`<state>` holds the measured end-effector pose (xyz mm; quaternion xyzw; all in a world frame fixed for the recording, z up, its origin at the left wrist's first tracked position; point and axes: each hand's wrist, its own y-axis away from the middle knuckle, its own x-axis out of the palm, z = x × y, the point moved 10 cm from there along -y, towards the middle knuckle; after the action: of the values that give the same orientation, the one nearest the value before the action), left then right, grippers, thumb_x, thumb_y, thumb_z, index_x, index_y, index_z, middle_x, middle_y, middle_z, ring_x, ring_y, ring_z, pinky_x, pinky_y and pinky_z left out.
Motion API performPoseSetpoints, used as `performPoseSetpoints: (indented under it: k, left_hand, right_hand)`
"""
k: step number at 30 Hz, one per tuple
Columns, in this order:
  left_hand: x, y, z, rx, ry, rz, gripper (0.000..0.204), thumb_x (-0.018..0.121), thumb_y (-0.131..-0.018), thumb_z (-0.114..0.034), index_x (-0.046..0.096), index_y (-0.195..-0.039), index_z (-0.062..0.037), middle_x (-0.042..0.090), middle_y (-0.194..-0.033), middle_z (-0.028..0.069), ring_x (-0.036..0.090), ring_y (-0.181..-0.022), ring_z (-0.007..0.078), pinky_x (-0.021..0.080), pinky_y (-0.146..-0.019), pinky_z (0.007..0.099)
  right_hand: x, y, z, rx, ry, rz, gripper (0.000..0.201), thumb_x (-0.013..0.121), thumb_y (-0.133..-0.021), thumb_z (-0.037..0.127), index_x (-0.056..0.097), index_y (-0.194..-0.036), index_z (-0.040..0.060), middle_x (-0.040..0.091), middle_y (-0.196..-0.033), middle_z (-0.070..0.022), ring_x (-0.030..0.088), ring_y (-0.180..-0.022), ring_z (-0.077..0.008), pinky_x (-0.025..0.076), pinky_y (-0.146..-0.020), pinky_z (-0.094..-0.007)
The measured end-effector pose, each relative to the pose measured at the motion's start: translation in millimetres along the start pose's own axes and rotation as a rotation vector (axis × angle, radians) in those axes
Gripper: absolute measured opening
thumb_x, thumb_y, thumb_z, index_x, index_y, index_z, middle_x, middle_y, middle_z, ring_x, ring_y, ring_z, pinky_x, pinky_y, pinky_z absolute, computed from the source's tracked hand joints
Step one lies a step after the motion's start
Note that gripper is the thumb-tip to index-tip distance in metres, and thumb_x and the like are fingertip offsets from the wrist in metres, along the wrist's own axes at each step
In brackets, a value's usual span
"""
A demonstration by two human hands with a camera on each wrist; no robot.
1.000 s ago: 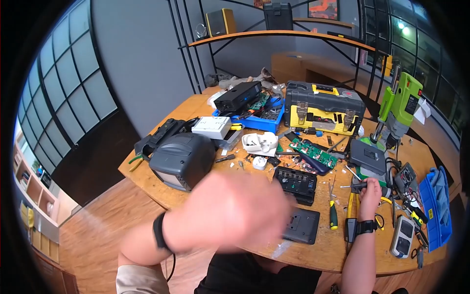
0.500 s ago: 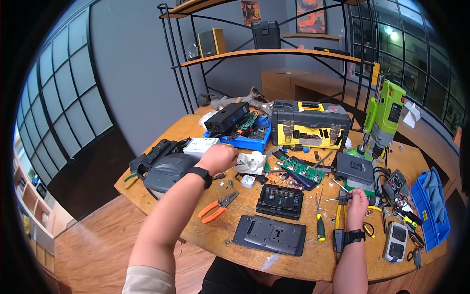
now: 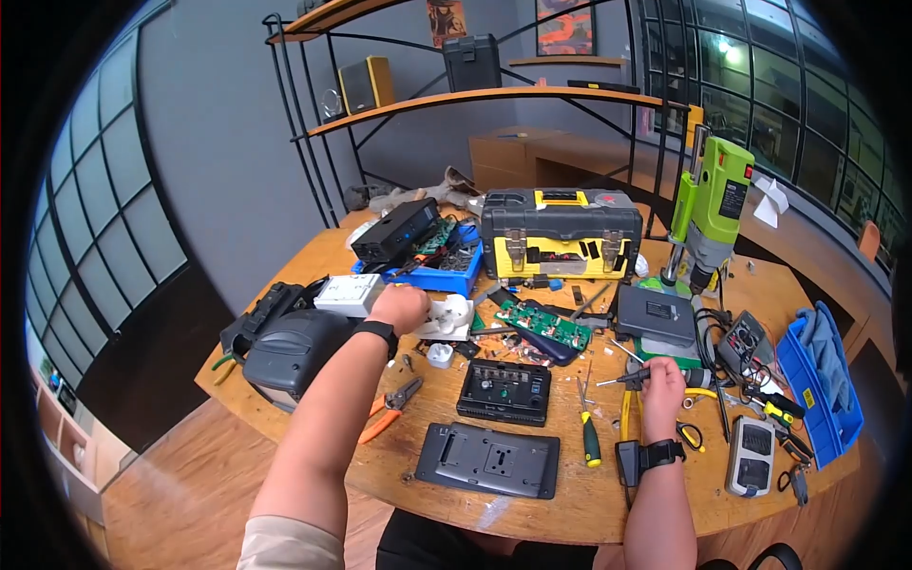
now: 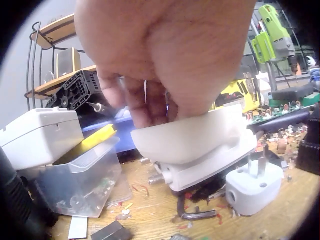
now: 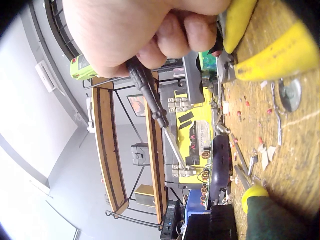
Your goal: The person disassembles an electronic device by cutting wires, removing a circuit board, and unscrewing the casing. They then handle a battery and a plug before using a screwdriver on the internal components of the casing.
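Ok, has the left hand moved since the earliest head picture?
Yes. Judged against the open black case, the left hand has moved farther across the table, to the white casing.

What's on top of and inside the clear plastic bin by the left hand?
On top: a white rectangular box and a yellow-and-black object. Inside: small loose parts, too blurred through the bin to identify. Anything directly under the box is hidden.

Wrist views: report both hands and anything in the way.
Left hand: fingers behind rim of white shell, grip unclear. Right hand: grips screwdriver. Possible obstacle: plug beside shell.
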<state>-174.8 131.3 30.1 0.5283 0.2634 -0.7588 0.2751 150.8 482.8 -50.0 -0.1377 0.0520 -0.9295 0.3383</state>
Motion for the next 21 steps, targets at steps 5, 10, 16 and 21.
performPoseSetpoints:
  k: [5, 10, 16, 21]
  left_hand:
    - [-4.9, -0.9, -0.6, 0.019, 0.014, 0.006, 0.022, 0.060, -0.092, -0.022, 0.079, -0.094, -0.0116, 0.078, -0.101, 0.0136, 0.073, -0.103, 0.0316, 0.055, -0.090, 0.0482]
    - [2.2, -3.8, 0.4, 0.024, -0.019, 0.010, 0.022, 0.060, -0.092, -0.021, 0.080, -0.093, -0.0109, 0.078, -0.099, 0.0144, 0.074, -0.098, 0.0329, 0.057, -0.087, 0.0463]
    - [1.7, -3.9, 3.1, 0.016, 0.016, 0.010, 0.020, 0.064, -0.091, -0.023, 0.080, -0.094, -0.0114, 0.078, -0.099, 0.0125, 0.073, -0.100, 0.0313, 0.056, -0.088, 0.0460]
    - [0.1, -4.7, 4.9, -0.006, 0.015, 0.051, 0.019, 0.066, -0.091, -0.025, 0.079, -0.095, -0.0115, 0.078, -0.101, 0.0122, 0.072, -0.102, 0.0314, 0.057, -0.088, 0.0462]
  right_hand:
    - [-0.8, -0.3, 1.8, -0.015, 0.032, -0.023, 0.017, 0.056, -0.107, 0.017, 0.064, -0.093, 0.0090, 0.051, -0.077, 0.0081, 0.039, -0.065, -0.0018, 0.031, -0.058, -0.0211]
    - [1.8, 2.8, 2.7, 0.027, 0.000, -0.015, 0.019, 0.056, -0.108, 0.018, 0.064, -0.094, 0.0084, 0.050, -0.076, 0.0085, 0.038, -0.064, -0.0009, 0.029, -0.057, -0.0214]
    - [3.7, 4.6, 7.0, 0.017, -0.026, -0.008, 0.018, 0.056, -0.108, 0.016, 0.064, -0.094, 0.0081, 0.049, -0.074, 0.0090, 0.037, -0.062, -0.0002, 0.026, -0.055, -0.0211]
    - [3.8, 3.3, 6.9, 0.014, -0.025, -0.010, 0.018, 0.056, -0.108, 0.015, 0.064, -0.093, 0.0082, 0.050, -0.075, 0.0091, 0.037, -0.063, -0.0004, 0.026, -0.056, -0.0212]
